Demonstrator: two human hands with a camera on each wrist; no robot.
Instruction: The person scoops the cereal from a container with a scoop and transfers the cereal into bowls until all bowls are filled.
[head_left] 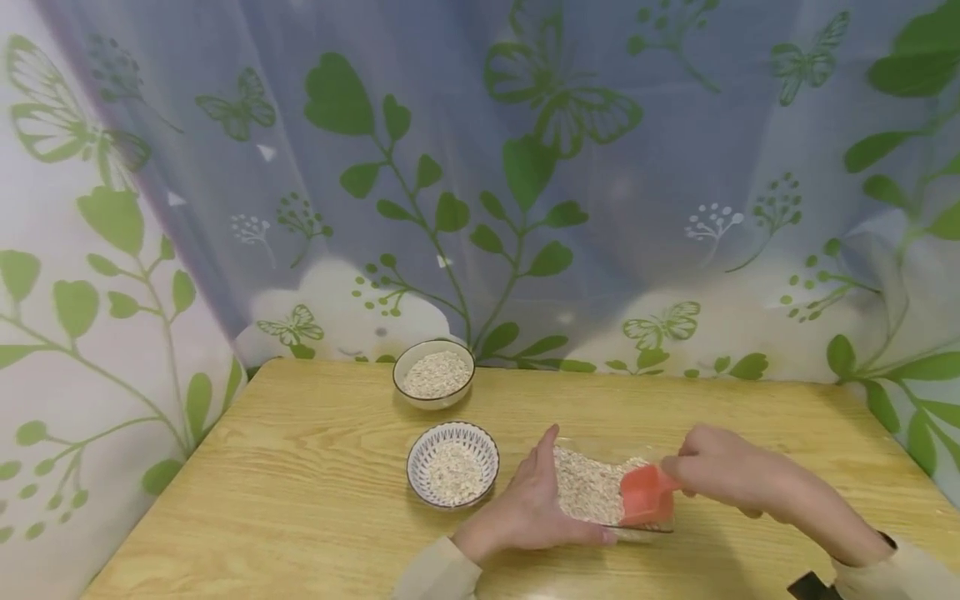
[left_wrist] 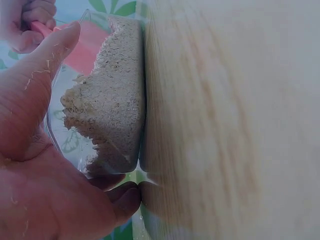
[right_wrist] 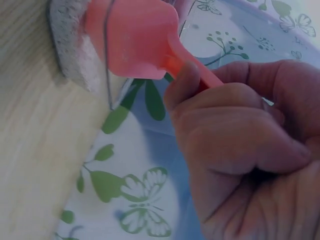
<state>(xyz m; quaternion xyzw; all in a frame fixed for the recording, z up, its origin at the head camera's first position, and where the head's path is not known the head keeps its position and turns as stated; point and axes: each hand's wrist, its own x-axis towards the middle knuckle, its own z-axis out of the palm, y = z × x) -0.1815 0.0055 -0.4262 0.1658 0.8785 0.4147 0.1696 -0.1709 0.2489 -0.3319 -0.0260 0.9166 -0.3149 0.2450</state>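
Observation:
My right hand grips the handle of a coral-pink scoop. The scoop's blade is down among the oat flakes at the right end of a clear rectangular container. Around the container's left end, my left hand holds it, with the thumb along the near side and the fingers at the left end. In the right wrist view, curled fingers wrap the scoop handle. Through the clear wall in the left wrist view, the flakes slope unevenly.
Left of the container stands a patterned bowl with oat flakes inside. Behind it, near the table's back edge, is a cream bowl, also holding flakes. A leaf-and-butterfly curtain hangs behind the wooden table.

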